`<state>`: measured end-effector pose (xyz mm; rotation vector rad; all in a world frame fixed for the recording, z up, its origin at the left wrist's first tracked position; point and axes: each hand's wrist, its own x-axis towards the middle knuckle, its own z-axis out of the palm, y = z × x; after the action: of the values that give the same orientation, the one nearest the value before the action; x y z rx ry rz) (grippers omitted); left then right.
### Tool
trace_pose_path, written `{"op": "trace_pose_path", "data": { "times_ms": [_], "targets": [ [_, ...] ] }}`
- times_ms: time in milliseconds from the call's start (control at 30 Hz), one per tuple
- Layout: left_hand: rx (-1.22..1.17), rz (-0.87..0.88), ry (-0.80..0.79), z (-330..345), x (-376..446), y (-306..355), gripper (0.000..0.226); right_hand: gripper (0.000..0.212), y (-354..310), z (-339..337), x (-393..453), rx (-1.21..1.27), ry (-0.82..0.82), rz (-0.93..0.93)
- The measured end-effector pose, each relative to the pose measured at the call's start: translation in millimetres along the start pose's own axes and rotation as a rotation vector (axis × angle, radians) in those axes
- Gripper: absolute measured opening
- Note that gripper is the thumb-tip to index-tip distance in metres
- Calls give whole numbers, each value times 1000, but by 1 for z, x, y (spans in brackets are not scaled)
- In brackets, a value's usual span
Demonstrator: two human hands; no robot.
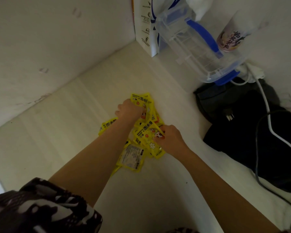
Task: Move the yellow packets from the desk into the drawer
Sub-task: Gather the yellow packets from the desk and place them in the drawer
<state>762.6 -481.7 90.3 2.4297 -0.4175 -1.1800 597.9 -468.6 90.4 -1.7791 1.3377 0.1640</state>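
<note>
Patterned dark sleeve [40, 209] fills the bottom left corner, both bare forearms reaching out over the white desk [74, 115]. On it lies a heap of yellow packets [138, 140]: the left hand [129, 111] curls onto the far ones, the right hand [170, 139] pinches a near one. Behind stands a clear plastic container [200, 51] with blue clips, its contents unclear, beside a printed cup [228, 37], with a black bag [242, 125] and white cable [267, 111] to the right.
</note>
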Motion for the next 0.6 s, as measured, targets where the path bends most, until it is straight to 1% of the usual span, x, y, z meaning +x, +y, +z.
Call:
{"op": "trace_pose_path", "data": {
  "times_ms": [100, 200, 300, 367, 467, 600],
  "targets": [
    [67, 16, 11, 6, -1, 0, 54, 29, 5, -5, -2, -40, 28, -109],
    [-7, 33, 10, 8, -3, 2, 58, 40, 2, -12, -1, -52, -14, -216],
    [-79, 52, 24, 4, -1, 2, 45, 47, -4, -18, -1, 15, -51, -168],
    [-149, 54, 27, 2, 0, -1, 38, 49, -4, -17, -1, 14, -69, -156],
    [-257, 18, 23, 2, -3, -6, 37, 52, -6, -16, -3, 16, -68, -175],
    [-347, 62, 58, 0, -7, -14, 31, 51, -4, -13, -5, 23, -50, -174]
  ]
}}
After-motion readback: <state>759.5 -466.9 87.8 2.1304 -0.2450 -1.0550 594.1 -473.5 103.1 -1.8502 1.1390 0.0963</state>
